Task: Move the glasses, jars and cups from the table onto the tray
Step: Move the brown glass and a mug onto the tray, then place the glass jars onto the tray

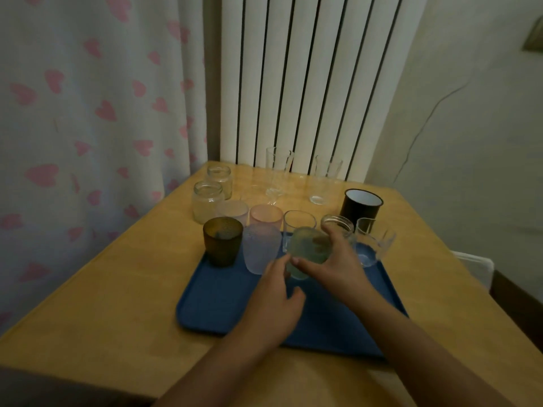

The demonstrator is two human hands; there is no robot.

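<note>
A blue tray (217,304) lies on the wooden table (117,289). On its far edge stand a brown cup (222,240) and a frosted bluish cup (261,248). My right hand (332,259) grips a frosted green glass (305,248) over the tray's far middle. My left hand (276,298) is beside the glass with its fingertips at the base. Behind are a pink cup (266,214), a clear glass (298,223), a jar (338,224), a clear pitcher-like glass (373,240) and a black cup (361,207).
Farther back stand two empty jars (207,201), a frosted cup (232,210) and two tall clear glasses (277,170). A white radiator (308,83) and a heart-patterned curtain (88,113) rise behind the table. The table's right edge drops off beyond the tray.
</note>
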